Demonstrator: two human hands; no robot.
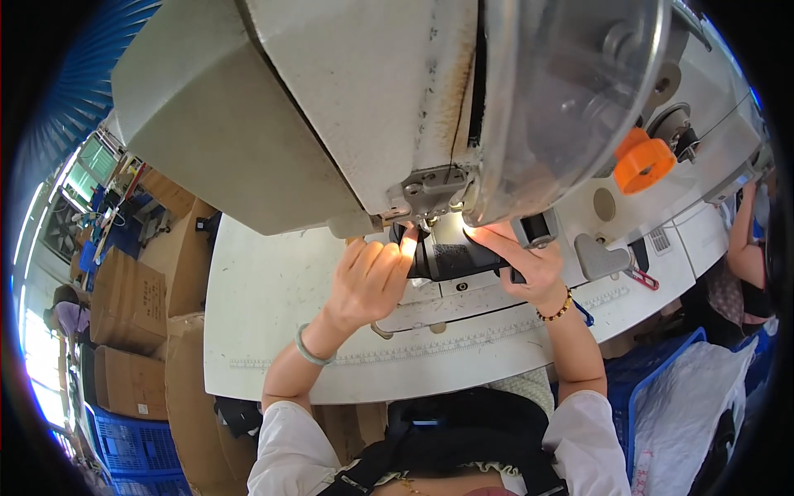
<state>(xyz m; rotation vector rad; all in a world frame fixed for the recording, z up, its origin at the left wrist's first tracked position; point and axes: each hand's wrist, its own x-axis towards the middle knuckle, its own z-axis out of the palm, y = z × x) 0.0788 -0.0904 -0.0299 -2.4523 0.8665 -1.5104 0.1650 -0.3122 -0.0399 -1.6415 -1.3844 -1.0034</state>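
I see both hands under head of grey sewing machine [331, 107], at needle area. Left hand [370, 277] curled, fingertips pinching edge of dark fabric piece [453, 258] near presser foot [428, 221]. Right hand [529, 263] flat, fingers stretched, pressing same piece down on white table [265, 289]. Clear guard [571, 91] covers part of view, so needle itself I cannot see. Risk, in my judgement: left fingertips very near needle; if machine starts, finger can be hit. Fabric can also skew if hands push unevenly. Green bangle [308, 351] and bead bracelet [556, 312] can catch on table edge.
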